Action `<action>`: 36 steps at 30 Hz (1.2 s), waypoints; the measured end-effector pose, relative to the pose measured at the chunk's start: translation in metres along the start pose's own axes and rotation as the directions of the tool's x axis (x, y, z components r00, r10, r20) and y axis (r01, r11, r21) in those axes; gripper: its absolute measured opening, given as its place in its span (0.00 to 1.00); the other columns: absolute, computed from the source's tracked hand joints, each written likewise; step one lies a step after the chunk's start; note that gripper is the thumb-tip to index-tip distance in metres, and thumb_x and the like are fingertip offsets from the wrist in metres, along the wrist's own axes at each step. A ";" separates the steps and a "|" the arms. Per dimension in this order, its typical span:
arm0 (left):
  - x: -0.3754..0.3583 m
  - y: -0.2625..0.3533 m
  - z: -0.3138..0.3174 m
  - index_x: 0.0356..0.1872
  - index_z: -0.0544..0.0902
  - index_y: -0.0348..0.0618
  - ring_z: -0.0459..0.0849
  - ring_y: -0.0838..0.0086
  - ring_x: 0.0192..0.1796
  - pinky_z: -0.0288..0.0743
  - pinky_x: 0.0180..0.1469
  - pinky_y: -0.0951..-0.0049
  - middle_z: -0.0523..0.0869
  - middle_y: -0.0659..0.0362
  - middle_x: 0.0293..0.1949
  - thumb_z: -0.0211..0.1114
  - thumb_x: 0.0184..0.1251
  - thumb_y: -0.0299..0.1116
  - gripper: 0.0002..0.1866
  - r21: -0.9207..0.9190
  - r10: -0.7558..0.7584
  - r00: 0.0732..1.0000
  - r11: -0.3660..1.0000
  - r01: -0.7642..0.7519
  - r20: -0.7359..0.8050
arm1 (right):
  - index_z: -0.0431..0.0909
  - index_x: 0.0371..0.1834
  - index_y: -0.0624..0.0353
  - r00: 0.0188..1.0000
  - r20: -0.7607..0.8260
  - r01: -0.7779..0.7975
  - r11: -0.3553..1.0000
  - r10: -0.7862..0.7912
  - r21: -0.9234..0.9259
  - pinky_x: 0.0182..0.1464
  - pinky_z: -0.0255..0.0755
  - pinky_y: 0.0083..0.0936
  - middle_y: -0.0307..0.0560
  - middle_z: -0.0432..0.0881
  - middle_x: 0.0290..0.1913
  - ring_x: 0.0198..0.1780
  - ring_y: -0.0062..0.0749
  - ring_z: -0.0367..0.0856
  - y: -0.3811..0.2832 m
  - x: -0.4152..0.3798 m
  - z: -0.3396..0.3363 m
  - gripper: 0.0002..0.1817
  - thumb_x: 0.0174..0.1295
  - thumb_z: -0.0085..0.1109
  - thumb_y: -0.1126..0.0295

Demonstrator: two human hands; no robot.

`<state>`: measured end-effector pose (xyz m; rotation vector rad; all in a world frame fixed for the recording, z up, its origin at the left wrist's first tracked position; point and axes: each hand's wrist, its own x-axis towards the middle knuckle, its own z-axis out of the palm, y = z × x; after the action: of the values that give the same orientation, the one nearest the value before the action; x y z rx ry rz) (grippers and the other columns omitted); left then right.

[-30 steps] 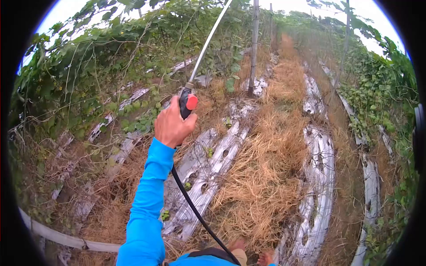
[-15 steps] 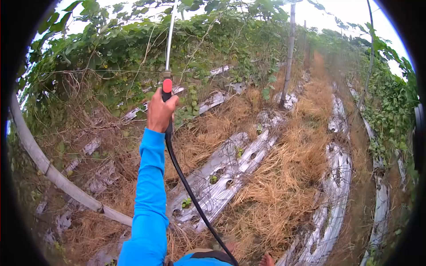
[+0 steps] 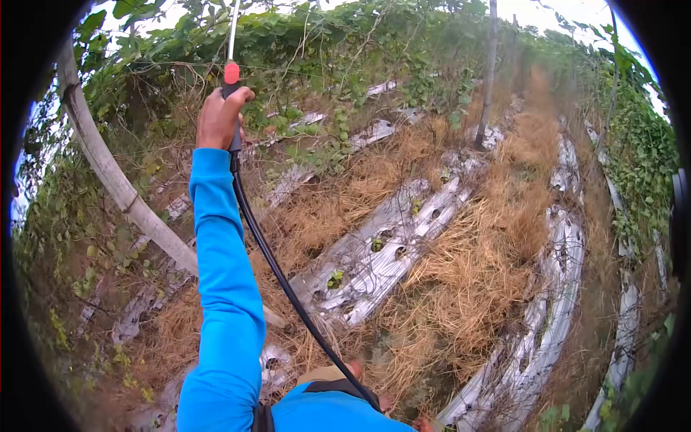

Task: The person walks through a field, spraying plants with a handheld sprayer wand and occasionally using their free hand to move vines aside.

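One hand: I see my left hand (image 3: 218,117) raised, fingers clamped on the sprayer handle (image 3: 231,93).
Handle: black, red trigger; over the vines (image 3: 338,50).
Hose (image 3: 288,288): black, trailing to my waist.
Right hand: out of sight.

Flat daylight, perhaps overcast; fisheye-warped edges.

The spray wand (image 3: 232,32) runs out past the top edge, its nozzle unseen; the other hand is out of view.

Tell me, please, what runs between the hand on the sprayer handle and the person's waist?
In the head view, a black hose runs from the left hand down beside the blue sleeve.
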<state>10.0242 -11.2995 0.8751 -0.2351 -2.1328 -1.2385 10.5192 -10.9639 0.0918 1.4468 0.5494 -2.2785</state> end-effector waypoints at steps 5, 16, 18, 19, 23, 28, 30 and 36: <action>0.001 -0.031 -0.061 0.34 0.82 0.33 0.83 0.56 0.36 0.71 0.41 0.61 0.83 0.48 0.28 0.62 0.47 0.57 0.31 0.264 0.059 0.992 0.964 -0.028 -0.110 | 0.67 0.24 0.47 0.999 0.031 -0.025 1.000 0.025 0.015 0.27 0.59 0.32 0.37 0.58 0.20 0.22 0.30 0.58 0.051 -0.019 0.000 0.17 0.63 0.56 0.51; -0.076 -0.125 -0.171 0.38 0.78 0.34 0.82 0.47 0.39 0.72 0.43 0.56 0.84 0.42 0.33 0.63 0.52 0.46 0.22 0.329 0.039 0.989 0.944 0.011 -0.145 | 0.60 0.17 0.45 0.957 -0.200 0.207 0.977 -0.212 -0.044 0.22 0.50 0.28 0.33 0.53 0.17 0.19 0.27 0.53 0.121 -0.041 0.090 0.20 0.63 0.54 0.53; -0.101 -0.145 -0.195 0.39 0.77 0.35 0.82 0.46 0.37 0.72 0.40 0.56 0.83 0.43 0.31 0.64 0.52 0.42 0.20 0.265 0.008 0.995 0.964 0.019 -0.102 | 0.62 0.18 0.44 0.958 -0.089 0.257 0.955 -0.272 -0.147 0.21 0.51 0.27 0.32 0.54 0.17 0.18 0.25 0.54 0.141 -0.046 0.092 0.19 0.63 0.54 0.53; -0.112 -0.154 -0.207 0.39 0.77 0.35 0.82 0.46 0.37 0.72 0.40 0.56 0.83 0.43 0.31 0.64 0.52 0.42 0.20 0.261 0.007 0.995 0.965 0.019 -0.100 | 0.61 0.19 0.44 0.980 0.064 0.192 0.975 -0.186 -0.112 0.21 0.52 0.25 0.32 0.55 0.17 0.18 0.23 0.55 0.149 -0.043 0.084 0.19 0.64 0.54 0.52; -0.161 -0.180 -0.261 0.38 0.76 0.36 0.82 0.46 0.34 0.72 0.38 0.56 0.83 0.44 0.29 0.65 0.49 0.39 0.19 0.356 0.036 0.998 0.934 -0.014 -0.056 | 0.59 0.20 0.45 0.992 -0.072 0.090 0.987 -0.100 -0.129 0.22 0.52 0.26 0.33 0.53 0.18 0.18 0.24 0.52 0.210 -0.029 0.047 0.19 0.66 0.51 0.53; -0.185 -0.188 -0.309 0.36 0.74 0.37 0.81 0.42 0.34 0.71 0.37 0.52 0.83 0.42 0.28 0.65 0.48 0.39 0.18 0.378 0.003 0.999 0.926 -0.018 0.038 | 0.64 0.22 0.47 0.999 -0.037 -0.021 0.997 0.019 -0.072 0.20 0.52 0.29 0.33 0.55 0.15 0.15 0.26 0.54 0.281 -0.050 -0.002 0.17 0.65 0.51 0.53; -0.195 -0.187 -0.323 0.36 0.74 0.38 0.81 0.41 0.34 0.71 0.37 0.50 0.83 0.41 0.28 0.64 0.48 0.39 0.18 0.405 -0.004 0.997 0.914 -0.025 0.072 | 0.61 0.18 0.43 0.940 -0.342 -0.025 0.998 0.005 -0.054 0.20 0.50 0.28 0.32 0.53 0.14 0.15 0.26 0.53 0.306 -0.053 -0.009 0.19 0.65 0.51 0.54; -0.253 -0.189 -0.372 0.38 0.73 0.40 0.80 0.39 0.34 0.70 0.36 0.45 0.83 0.40 0.27 0.64 0.49 0.41 0.19 0.544 0.021 0.992 0.835 -0.085 0.122 | 0.57 0.20 0.48 0.976 -0.120 0.155 0.968 -0.180 -0.197 0.27 0.47 0.33 0.38 0.49 0.20 0.21 0.29 0.47 0.348 -0.117 0.025 0.20 0.70 0.45 0.56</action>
<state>10.2997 -11.6674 0.7118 -0.1097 -2.4595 -0.5432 10.7251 -11.2594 0.1663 1.5203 0.9341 -2.1929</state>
